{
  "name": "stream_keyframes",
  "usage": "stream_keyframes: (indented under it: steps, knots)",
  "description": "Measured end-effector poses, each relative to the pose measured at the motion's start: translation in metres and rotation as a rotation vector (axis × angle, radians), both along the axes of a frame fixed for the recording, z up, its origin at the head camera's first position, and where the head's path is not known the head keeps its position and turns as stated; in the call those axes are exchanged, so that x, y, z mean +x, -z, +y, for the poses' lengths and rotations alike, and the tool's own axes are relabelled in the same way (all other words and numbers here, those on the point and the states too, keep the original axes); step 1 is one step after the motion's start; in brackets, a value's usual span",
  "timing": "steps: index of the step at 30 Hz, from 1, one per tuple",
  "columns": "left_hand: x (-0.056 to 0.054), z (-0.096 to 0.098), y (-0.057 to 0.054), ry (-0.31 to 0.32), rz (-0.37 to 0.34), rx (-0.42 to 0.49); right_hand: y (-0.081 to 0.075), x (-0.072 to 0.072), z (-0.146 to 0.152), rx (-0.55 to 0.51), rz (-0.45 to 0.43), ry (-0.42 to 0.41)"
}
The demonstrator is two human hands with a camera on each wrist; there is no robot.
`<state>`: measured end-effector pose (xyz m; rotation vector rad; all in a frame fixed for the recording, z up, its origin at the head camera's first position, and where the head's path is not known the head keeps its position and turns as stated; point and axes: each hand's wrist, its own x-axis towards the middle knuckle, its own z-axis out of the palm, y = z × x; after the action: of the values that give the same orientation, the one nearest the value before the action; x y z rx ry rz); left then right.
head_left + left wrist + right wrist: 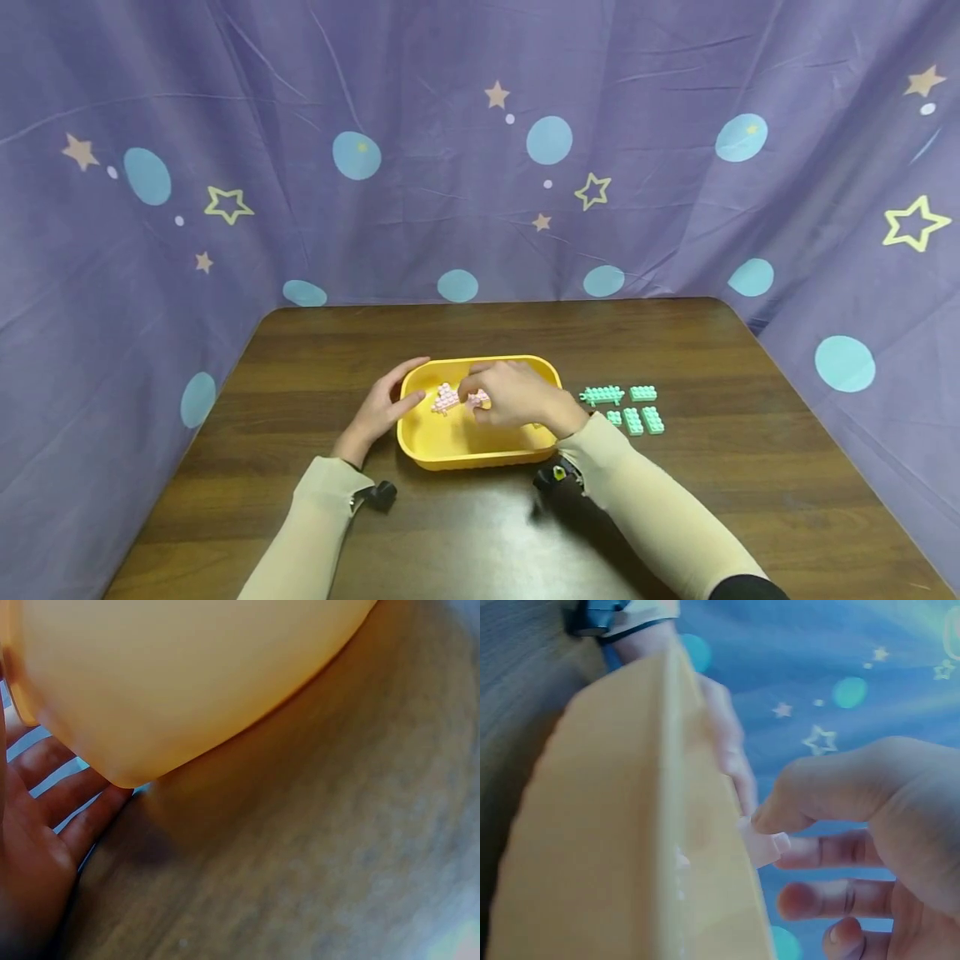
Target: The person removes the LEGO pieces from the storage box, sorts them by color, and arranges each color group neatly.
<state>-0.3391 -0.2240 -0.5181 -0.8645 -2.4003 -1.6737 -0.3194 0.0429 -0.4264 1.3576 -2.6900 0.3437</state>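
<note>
A yellow plastic tub point(442, 454) stands on the table in the head view. My left hand point(378, 412) holds its left end, thumb over the rim and fingers along the outside wall; the left wrist view shows those fingers point(67, 787) against the tub. My right hand point(513, 396) reaches over the tub from the right. Between its thumb and index finger it pinches a pale pink toy brick point(763, 847), partly covered by the fingers. Other pink toy bricks point(446, 398) lie inside the tub, to the left of the right hand.
To the right of the tub lie a long mint-green studded piece point(602, 396) and several loose mint-green bricks point(642, 393). The brown wooden table point(480, 533) ends at a purple curtain point(450, 167) with stars and dots.
</note>
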Motion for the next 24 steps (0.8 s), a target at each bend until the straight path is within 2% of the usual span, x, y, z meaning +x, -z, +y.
stream_keyframes:
  steps: [3,8,12,15,17,24]
  knots:
    - [-0.003,-0.002,0.006,0.001,-0.006,0.020,-0.010,0.005,0.017,-0.044,0.024,0.031]
    - [-0.004,-0.002,0.008,-0.002,-0.012,0.019,-0.020,0.016,0.052,-0.113,0.033,0.103]
    - [0.004,0.001,-0.007,0.017,-0.009,0.011,-0.021,0.027,0.080,-0.162,0.075,0.155]
    - [0.010,0.003,-0.017,0.021,-0.003,-0.001,-0.016,0.037,0.098,-0.194,0.115,0.191]
    - [0.011,0.003,-0.020,0.012,-0.011,-0.009,-0.010,0.044,0.109,-0.208,0.133,0.210]
    - [0.013,0.003,-0.021,0.009,-0.027,-0.005,0.011,0.063,0.142,-0.240,0.129,0.289]
